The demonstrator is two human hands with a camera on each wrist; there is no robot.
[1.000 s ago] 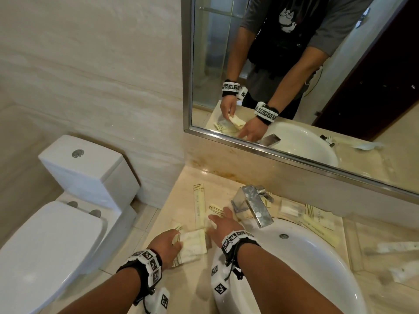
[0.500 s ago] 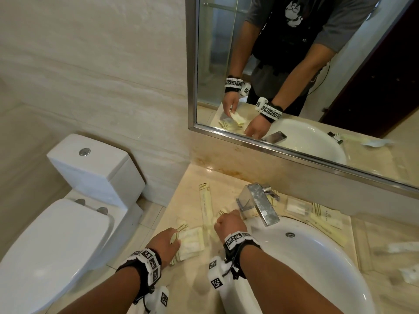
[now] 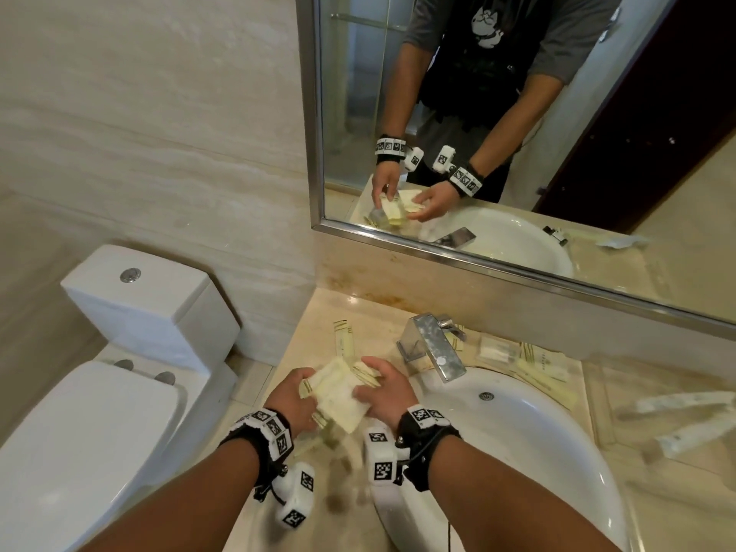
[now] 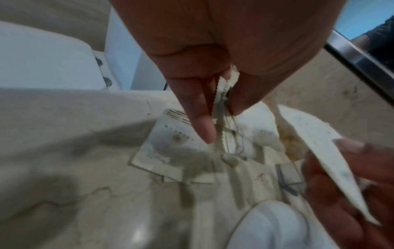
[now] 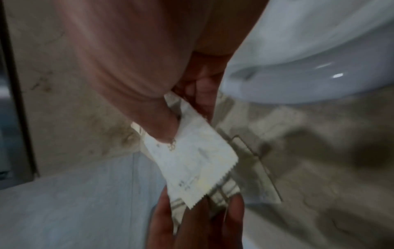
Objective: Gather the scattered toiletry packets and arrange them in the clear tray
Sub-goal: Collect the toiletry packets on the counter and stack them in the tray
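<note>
Both hands meet over the beige counter, left of the sink, around a bundle of cream toiletry packets (image 3: 338,392). My left hand (image 3: 308,386) pinches several packets (image 4: 224,104) by their serrated ends. Below it one packet (image 4: 170,148) lies on the counter. My right hand (image 3: 366,386) pinches a packet (image 5: 192,160) between thumb and fingers, against the left hand's bundle. A long packet (image 3: 344,340) lies flat on the counter beyond the hands. More packets (image 3: 541,362) lie behind the faucet. A clear tray (image 3: 597,408) sits blurred at the far right, with white tubes (image 3: 685,402) in it.
The white sink basin (image 3: 537,432) fills the lower right, with the chrome faucet (image 3: 434,348) just right of the hands. A toilet (image 3: 119,352) stands below the counter's left edge. The mirror (image 3: 517,153) runs along the back wall.
My right hand has picked up a packet by the faucet and brought it to my left hand. The left hand's packets, flat on the counter before, are now raised between both hands.
</note>
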